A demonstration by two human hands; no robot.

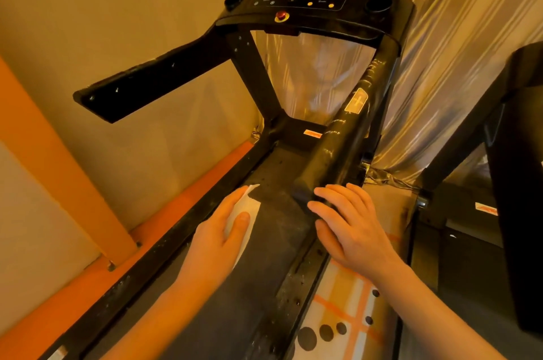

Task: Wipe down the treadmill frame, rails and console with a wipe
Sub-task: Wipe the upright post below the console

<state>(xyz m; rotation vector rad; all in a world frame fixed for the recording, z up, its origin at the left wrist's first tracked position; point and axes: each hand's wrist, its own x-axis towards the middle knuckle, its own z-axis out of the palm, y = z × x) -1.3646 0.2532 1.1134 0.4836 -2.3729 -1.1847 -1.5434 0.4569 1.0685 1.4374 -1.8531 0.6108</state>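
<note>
The left hand (217, 230) pinches the wipe (249, 206) under its thumb, and the right hand (349, 224) rests straight fingers (332, 192) on the rail (338, 136).

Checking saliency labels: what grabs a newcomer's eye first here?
The two bare hands low in the middle: the left hand holds a white folded wipe above the dark treadmill belt, the right hand rests on the end of the scuffed black right handrail. Above, the black curved console with its red round stop button stands out.
</note>
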